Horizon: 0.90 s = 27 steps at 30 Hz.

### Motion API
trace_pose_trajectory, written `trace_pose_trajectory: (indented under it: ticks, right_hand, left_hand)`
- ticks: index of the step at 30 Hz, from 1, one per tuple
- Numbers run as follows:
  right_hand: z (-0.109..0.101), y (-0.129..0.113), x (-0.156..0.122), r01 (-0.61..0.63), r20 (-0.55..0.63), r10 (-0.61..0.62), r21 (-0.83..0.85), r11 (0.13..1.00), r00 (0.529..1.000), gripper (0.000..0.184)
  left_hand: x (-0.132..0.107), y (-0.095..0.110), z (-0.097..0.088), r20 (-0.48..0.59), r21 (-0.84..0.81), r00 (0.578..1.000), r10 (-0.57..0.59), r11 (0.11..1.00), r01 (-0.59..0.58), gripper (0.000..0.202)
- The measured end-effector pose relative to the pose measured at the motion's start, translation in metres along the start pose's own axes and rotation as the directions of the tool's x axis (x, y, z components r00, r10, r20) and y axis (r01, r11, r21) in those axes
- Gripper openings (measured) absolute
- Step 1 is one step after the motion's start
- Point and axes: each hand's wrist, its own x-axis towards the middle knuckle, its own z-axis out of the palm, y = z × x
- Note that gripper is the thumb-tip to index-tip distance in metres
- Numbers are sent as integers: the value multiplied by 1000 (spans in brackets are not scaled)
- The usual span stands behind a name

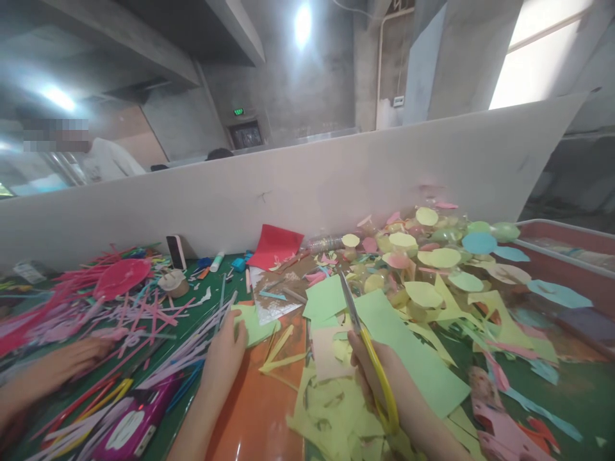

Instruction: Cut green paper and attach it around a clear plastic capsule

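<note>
Right hand point(384, 378) grips yellow-handled scissors point(368, 349), fingers curled shut through the handle loops; blades point up and away from the person, tips resting near the edge between two light green paper sheets. Scissors' long axis runs roughly from near-right to far-left, slightly tilted. The larger green sheet point(408, 349) lies just right of the blades, its long axis slanting down to the right; part of it sits under the right hand. Left hand point(225, 355) is well to the left of the scissors, fingers together, tips pinching or pressing a small green paper piece point(252, 323) on the orange mat point(262, 410); exact pinch cannot be told. Right hand is the nearer one to the green sheet. Another person's hand point(57, 365) rests at far left among pink paper strips point(139, 314). Paper circles point(432, 256) pile up beyond.
</note>
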Motion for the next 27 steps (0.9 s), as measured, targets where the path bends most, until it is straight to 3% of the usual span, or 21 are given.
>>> trace_pose_trajectory:
  ticks: [6,12,18,22,24,27]
  right_hand:
    - [1,3,2,16,-19,-16,-26,1000,1000,56]
    - [0,5,3,13,-18,-14,-33,999,1000,55]
    - [0,9,2,68,-7,-68,-31,997,998,57]
    - [-2,5,-1,70,-2,-70,-35,997,998,58]
    - [-3,4,-1,60,-7,-61,-31,998,998,57]
    - [-4,5,0,80,-17,-81,-37,996,997,56]
  left_hand:
    - [6,-3,9,-26,-90,996,-82,993,79,38]
    - [10,-9,18,-85,-132,996,-13,991,2,38]
    - [12,-12,24,-56,-175,997,52,983,-61,44]
    - [8,-8,24,-81,-5,992,96,995,-97,41]
    - [4,-4,21,-166,158,978,128,982,-101,44]
    - [-1,6,16,-330,292,921,206,950,-108,49]
